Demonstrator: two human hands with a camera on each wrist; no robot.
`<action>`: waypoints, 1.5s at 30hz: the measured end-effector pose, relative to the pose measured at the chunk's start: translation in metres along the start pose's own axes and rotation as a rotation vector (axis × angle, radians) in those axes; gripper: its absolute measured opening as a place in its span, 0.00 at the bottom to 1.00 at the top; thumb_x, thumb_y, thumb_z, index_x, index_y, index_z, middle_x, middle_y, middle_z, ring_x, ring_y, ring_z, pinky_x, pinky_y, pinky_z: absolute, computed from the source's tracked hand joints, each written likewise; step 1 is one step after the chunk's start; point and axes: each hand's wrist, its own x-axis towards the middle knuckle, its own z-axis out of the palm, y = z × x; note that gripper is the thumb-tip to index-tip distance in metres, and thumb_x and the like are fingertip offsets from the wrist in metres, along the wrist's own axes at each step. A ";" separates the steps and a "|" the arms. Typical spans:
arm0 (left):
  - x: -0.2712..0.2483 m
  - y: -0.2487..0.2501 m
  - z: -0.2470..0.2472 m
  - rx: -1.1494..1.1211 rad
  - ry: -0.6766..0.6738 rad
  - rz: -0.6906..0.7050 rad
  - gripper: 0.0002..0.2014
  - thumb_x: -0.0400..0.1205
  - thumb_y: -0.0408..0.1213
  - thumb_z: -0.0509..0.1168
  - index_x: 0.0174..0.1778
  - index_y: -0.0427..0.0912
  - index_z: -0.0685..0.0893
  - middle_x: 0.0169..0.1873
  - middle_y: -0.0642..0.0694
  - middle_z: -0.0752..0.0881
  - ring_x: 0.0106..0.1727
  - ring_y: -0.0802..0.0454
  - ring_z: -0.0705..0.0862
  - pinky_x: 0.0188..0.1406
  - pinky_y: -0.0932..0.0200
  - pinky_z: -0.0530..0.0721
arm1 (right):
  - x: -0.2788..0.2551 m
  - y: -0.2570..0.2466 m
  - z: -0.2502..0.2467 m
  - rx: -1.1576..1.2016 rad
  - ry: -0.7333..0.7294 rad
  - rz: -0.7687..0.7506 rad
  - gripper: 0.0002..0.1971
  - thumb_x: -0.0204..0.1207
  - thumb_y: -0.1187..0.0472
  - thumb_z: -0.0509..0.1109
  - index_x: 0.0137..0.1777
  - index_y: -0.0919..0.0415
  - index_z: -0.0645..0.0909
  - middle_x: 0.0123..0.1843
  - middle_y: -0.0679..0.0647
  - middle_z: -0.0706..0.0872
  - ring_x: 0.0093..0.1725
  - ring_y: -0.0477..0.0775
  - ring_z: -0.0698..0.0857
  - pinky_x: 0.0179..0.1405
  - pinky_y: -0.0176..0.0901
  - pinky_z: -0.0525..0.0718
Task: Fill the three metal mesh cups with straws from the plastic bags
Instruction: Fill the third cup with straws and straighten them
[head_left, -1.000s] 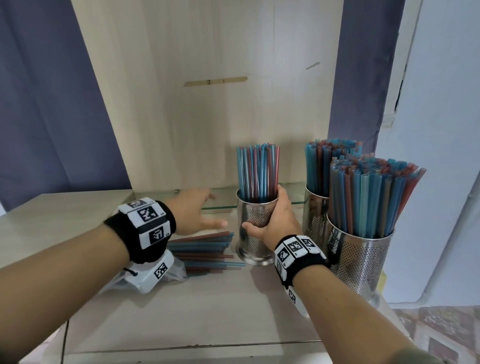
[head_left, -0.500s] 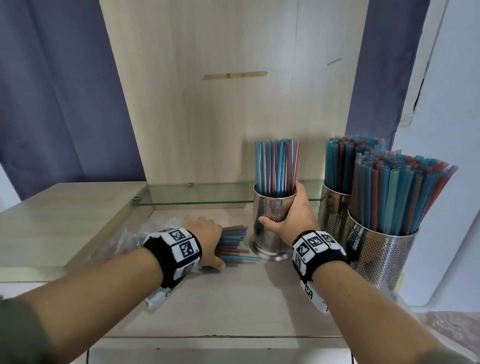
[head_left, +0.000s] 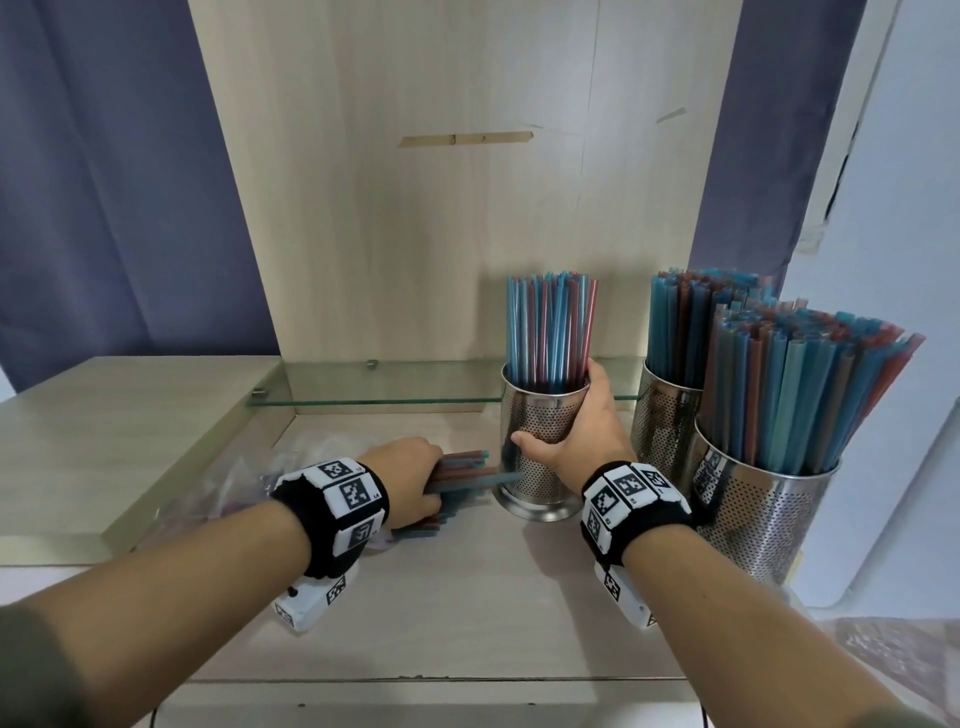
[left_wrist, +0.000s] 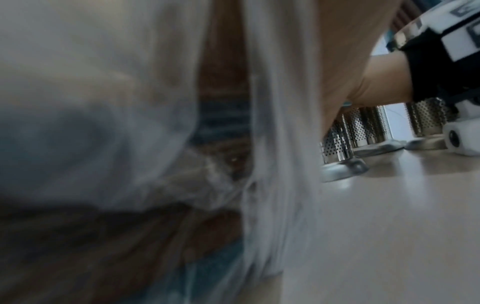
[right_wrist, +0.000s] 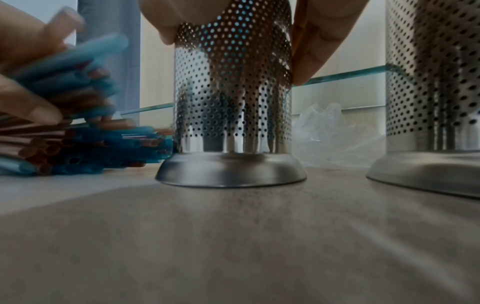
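Note:
Three perforated metal cups stand on the pale table. My right hand (head_left: 582, 431) grips the middle cup (head_left: 540, 457) near its rim; that cup (right_wrist: 231, 92) is partly filled with upright blue and red straws (head_left: 550, 332). The back right cup (head_left: 665, 431) and the front right cup (head_left: 769, 514) are packed with straws. Left of the middle cup lies a pile of loose straws (head_left: 467, 467) spilling from a clear plastic bag (head_left: 234, 478). My left hand (head_left: 415, 473) curls its fingers and thumb round a bunch of these straws (right_wrist: 78, 65) above the pile (right_wrist: 91, 150).
A glass shelf (head_left: 395, 387) runs along the wooden back panel behind the cups. A raised wooden ledge (head_left: 130, 415) borders the left side. A crumpled empty plastic bag (right_wrist: 332, 135) lies behind the cups. The left wrist view is mostly blurred plastic.
My left hand came down from above the table onto the straw pile and closed round a bunch. My right hand kept its hold on the middle cup.

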 end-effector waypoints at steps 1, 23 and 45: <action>0.001 0.000 -0.001 -0.014 0.013 0.003 0.12 0.79 0.45 0.66 0.54 0.43 0.79 0.51 0.45 0.80 0.49 0.45 0.80 0.50 0.54 0.81 | 0.000 0.000 0.000 0.002 -0.001 -0.001 0.63 0.52 0.43 0.88 0.83 0.45 0.51 0.76 0.49 0.74 0.74 0.54 0.76 0.74 0.60 0.78; 0.010 -0.013 -0.080 -0.471 0.323 0.065 0.08 0.79 0.45 0.73 0.48 0.52 0.80 0.40 0.53 0.85 0.45 0.53 0.84 0.52 0.57 0.80 | 0.001 -0.002 -0.002 0.022 -0.010 0.012 0.63 0.52 0.46 0.90 0.82 0.45 0.53 0.76 0.48 0.73 0.76 0.53 0.75 0.75 0.60 0.77; 0.009 -0.015 -0.117 -1.185 0.889 -0.006 0.07 0.83 0.36 0.68 0.40 0.45 0.79 0.30 0.47 0.82 0.28 0.58 0.82 0.35 0.66 0.85 | 0.002 0.003 0.000 0.028 -0.005 -0.006 0.62 0.50 0.44 0.89 0.81 0.43 0.53 0.75 0.48 0.74 0.74 0.52 0.77 0.73 0.60 0.79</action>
